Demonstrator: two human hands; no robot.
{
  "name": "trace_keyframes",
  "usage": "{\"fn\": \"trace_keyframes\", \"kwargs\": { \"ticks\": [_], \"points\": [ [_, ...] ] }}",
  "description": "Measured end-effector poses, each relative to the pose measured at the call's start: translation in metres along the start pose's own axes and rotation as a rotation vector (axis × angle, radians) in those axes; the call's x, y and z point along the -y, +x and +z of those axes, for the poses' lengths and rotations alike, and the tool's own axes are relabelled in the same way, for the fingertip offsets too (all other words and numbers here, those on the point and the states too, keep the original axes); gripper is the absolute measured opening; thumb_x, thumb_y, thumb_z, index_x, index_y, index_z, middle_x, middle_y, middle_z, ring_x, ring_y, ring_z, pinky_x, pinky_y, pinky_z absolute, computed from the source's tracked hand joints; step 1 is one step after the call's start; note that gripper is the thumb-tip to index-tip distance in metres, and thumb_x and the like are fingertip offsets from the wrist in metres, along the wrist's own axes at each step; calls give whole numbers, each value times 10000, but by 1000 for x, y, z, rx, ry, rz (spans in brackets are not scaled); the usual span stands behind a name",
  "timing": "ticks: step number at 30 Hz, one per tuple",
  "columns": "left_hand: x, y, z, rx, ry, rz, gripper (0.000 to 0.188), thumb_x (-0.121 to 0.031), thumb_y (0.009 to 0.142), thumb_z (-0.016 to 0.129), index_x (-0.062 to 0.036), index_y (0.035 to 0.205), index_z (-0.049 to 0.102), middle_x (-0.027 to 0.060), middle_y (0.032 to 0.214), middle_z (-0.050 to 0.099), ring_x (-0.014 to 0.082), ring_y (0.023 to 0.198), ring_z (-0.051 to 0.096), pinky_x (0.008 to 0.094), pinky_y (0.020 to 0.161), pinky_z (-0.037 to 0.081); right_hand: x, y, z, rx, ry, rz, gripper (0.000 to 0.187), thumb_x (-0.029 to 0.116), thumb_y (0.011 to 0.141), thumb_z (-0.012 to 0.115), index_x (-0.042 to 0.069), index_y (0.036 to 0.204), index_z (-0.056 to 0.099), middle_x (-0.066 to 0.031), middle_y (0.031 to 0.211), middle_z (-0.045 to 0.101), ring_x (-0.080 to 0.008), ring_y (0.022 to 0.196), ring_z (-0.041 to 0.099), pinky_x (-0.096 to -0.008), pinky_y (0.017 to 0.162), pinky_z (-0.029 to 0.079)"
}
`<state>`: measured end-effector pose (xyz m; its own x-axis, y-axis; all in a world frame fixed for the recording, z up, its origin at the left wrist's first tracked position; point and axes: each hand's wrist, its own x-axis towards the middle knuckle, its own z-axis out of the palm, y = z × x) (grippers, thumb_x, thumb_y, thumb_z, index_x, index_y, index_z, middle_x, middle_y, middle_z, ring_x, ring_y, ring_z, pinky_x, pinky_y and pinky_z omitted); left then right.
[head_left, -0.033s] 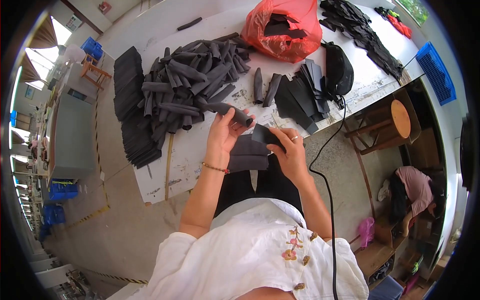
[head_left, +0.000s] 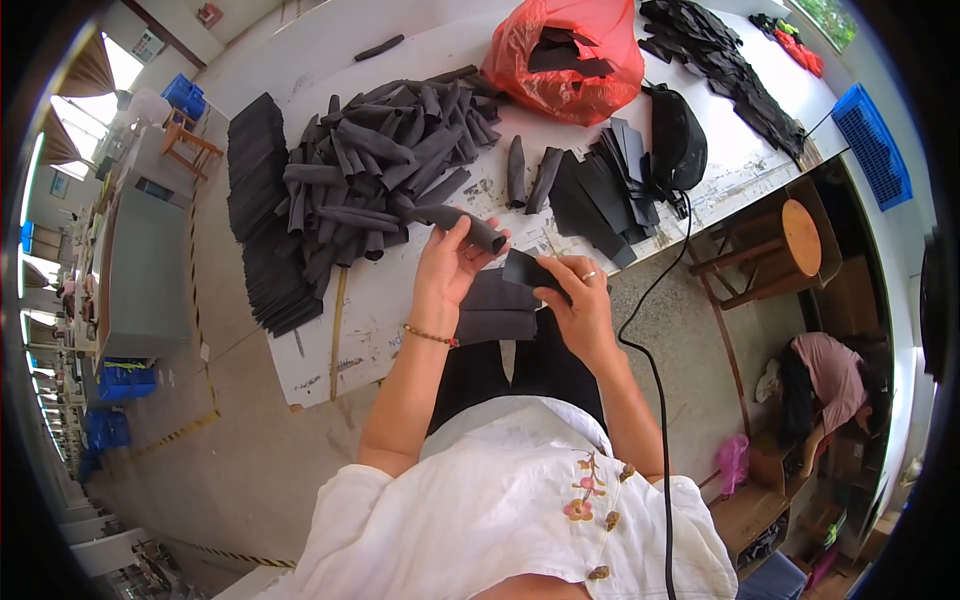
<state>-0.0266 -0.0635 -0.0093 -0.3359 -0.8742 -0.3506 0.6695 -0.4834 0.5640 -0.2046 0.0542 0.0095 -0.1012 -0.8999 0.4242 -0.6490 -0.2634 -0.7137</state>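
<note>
My left hand (head_left: pixel 443 268) is closed round a dark grey fabric tube (head_left: pixel 470 230), whose open end faces right. Between the thumb and fingers of my right hand (head_left: pixel 582 308) is a flat black strip (head_left: pixel 527 272), its free end just below the tube's mouth and apart from it. Under both hands, dark fabric pieces (head_left: pixel 495 326) lie at the table's near edge, above my lap. A big heap of similar tubes (head_left: pixel 385 150) is just beyond my left hand. Past my right hand lie fanned black strips (head_left: pixel 592 205), with two loose tubes (head_left: pixel 516 172) beside them.
A neat stack of dark fabric (head_left: pixel 262 220) lines the left side of the white table (head_left: pixel 315 370). Farther back are a red plastic bag (head_left: pixel 510 75) of black pieces and a black pouch-like object (head_left: pixel 680 140). A cable (head_left: pixel 655 370) hangs at my right. Another person (head_left: pixel 830 375) bends over near boxes.
</note>
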Motion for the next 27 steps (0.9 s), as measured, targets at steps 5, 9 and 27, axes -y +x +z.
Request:
{"fn": "trace_keyframes", "kwargs": {
  "ticks": [5,9,27],
  "points": [
    [3,-2,5,47,33,7,322,-77,968,505,-109,1252,357,279,1139,570,425,1022,624,502,858,564,3,9,-2,-43,-89,-90,299,122,761,722,107,1058,691,-45,947,599,-246,896,540,-380,795,382],
    [4,-5,7,81,111,-25,289,-101,983,488,-121,1253,387,273,1200,565,398,1072,613,457,883,557,-1,15,-2,-75,-217,-156,251,99,751,718,136,999,704,-29,922,592,-235,867,547,-383,794,387],
    [25,-48,43,197,170,265,406,-134,980,521,-6,1346,399,181,1088,642,298,1093,615,403,955,488,23,11,26,-175,-168,-185,518,108,707,754,89,1197,586,-88,1059,554,-291,940,540,-415,812,403]
  ]
}}
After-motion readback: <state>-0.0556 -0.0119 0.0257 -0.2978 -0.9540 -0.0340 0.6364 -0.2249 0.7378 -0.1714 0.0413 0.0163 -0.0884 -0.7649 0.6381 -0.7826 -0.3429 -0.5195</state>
